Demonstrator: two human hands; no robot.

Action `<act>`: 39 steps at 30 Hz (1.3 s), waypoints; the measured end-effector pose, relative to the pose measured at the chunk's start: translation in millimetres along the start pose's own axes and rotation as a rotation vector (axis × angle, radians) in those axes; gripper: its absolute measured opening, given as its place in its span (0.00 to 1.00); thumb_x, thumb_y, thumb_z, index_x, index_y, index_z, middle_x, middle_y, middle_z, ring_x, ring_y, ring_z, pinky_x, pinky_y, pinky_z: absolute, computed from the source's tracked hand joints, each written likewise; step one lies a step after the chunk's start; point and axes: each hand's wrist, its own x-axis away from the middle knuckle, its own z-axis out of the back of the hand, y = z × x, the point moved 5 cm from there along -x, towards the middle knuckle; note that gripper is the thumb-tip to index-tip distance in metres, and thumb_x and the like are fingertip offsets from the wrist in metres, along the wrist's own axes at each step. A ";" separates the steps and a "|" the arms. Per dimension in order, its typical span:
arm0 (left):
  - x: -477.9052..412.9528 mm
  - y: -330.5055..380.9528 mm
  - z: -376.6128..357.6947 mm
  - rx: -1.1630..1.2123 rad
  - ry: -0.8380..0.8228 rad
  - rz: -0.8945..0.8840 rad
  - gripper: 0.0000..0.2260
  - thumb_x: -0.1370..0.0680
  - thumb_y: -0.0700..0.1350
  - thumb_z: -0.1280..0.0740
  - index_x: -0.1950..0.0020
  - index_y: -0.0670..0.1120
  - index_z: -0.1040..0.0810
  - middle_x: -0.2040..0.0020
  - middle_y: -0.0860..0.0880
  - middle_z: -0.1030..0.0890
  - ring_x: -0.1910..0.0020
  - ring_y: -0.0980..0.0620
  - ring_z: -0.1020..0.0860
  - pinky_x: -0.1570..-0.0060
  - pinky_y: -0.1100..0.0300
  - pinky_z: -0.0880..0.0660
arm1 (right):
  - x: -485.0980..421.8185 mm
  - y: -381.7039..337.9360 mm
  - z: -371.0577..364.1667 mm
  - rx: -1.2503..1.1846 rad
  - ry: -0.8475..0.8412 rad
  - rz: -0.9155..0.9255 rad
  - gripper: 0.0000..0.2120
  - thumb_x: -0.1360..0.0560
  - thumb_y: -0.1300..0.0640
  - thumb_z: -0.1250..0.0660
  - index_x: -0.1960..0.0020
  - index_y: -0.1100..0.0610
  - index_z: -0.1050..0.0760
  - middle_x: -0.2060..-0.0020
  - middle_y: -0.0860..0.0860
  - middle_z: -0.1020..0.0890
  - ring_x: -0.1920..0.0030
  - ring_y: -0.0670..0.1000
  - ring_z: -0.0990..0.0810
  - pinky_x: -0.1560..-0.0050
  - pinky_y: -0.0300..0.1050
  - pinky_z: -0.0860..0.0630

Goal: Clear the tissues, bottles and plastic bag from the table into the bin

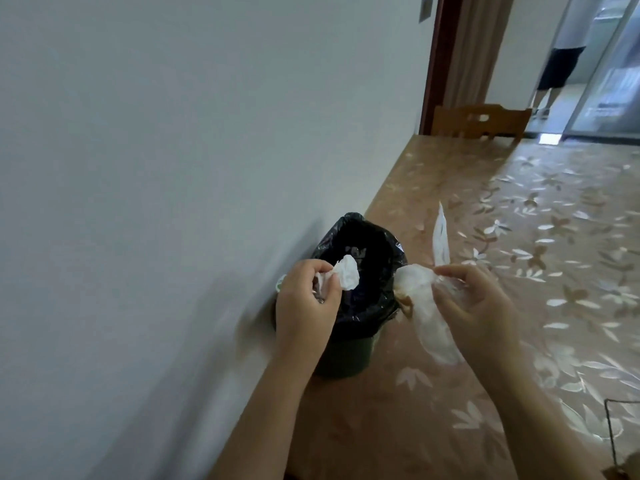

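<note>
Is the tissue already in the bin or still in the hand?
Still in hand: the left hand pinches the crumpled tissue just above the bin, whose black liner gapes open.

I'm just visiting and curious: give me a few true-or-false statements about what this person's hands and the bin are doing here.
1. The left hand holds a crumpled white tissue over the bin. True.
2. The dark green bin has a white liner. False: its liner is black.
3. The right hand is empty. False: it grips a translucent plastic bag.
4. The bin stands beside the wall. True.
</note>
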 end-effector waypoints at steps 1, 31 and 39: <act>-5.4 -2.9 -6.9 -0.032 -0.011 -0.021 0.03 0.27 0.39 0.32 0.54 0.44 0.24 0.63 0.54 0.26 0.67 0.56 0.28 0.66 0.72 0.33 | -2.4 1.0 -0.8 0.012 0.008 0.003 0.12 0.32 0.67 0.31 0.55 0.52 0.25 0.60 0.49 0.24 0.57 0.40 0.26 0.59 0.23 0.34; 0.8 -63.4 33.7 0.024 -0.014 -0.093 0.10 0.26 0.45 0.38 0.49 0.45 0.23 0.52 0.52 0.21 0.52 0.55 0.23 0.50 0.68 0.28 | -56.5 0.2 -138.1 0.021 -0.132 0.002 0.10 0.29 0.66 0.34 0.49 0.58 0.24 0.52 0.49 0.26 0.52 0.45 0.29 0.55 0.19 0.39; 4.9 -84.9 39.2 0.020 -0.024 -0.024 0.10 0.27 0.47 0.38 0.49 0.46 0.23 0.53 0.54 0.22 0.53 0.58 0.25 0.51 0.70 0.31 | -52.6 18.7 -165.1 0.162 -0.241 0.027 0.11 0.29 0.65 0.35 0.47 0.62 0.25 0.49 0.54 0.27 0.54 0.47 0.30 0.57 0.23 0.38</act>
